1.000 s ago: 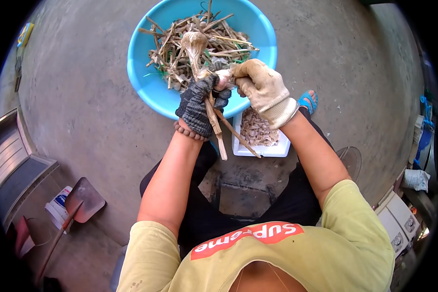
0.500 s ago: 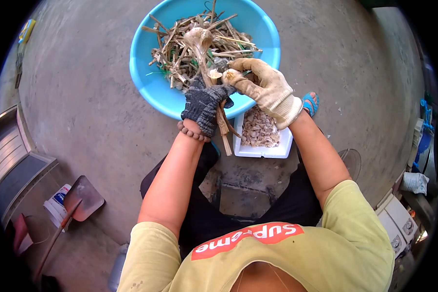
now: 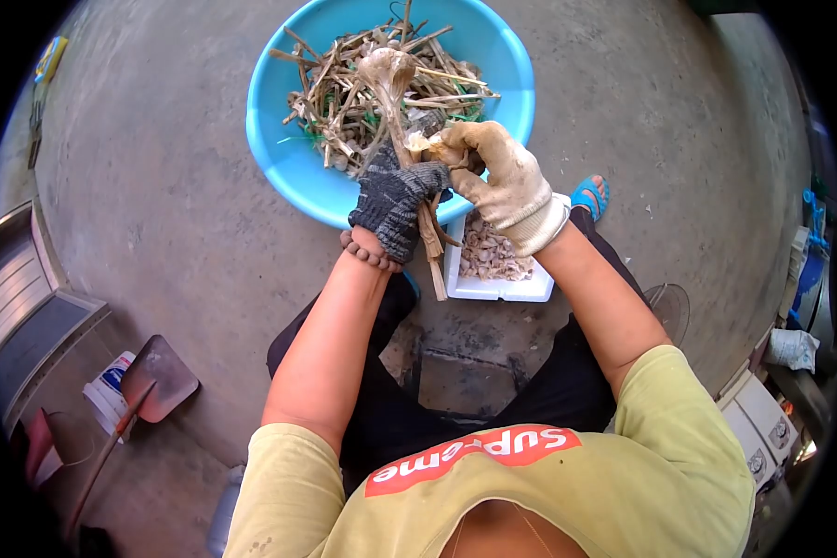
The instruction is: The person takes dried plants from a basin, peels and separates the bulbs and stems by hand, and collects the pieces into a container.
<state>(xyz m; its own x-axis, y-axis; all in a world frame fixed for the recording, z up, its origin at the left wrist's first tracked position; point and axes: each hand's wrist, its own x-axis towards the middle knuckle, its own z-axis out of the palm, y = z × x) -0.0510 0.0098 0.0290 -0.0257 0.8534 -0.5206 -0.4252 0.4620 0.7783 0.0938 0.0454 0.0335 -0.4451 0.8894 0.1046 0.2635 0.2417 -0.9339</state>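
My left hand (image 3: 398, 203), in a dark grey knitted glove, is closed round dry garlic stalks (image 3: 431, 244). A whole garlic bulb (image 3: 388, 71) tops one stalk, above the blue basin (image 3: 288, 189). My right hand (image 3: 502, 175), in a stained cream glove, pinches at a partly opened garlic head (image 3: 422, 142) beside the left fingers; its fingertips are partly hidden. Dry stalks and husks (image 3: 339, 98) fill the middle of the basin. Under my right wrist, a white foam box (image 3: 499, 290) holds many loose garlic cloves (image 3: 493, 253).
A shovel (image 3: 161, 377) and a white bucket (image 3: 108, 395) are at the lower left. My foot in a blue sandal (image 3: 589, 197) rests right of the basin. A white cabinet (image 3: 757, 428) stands at the lower right.
My right hand has moved down, then back up slightly, staying at the garlic head, which shows a pale opened part. My left hand has turned and shifted slightly right with the stalks.
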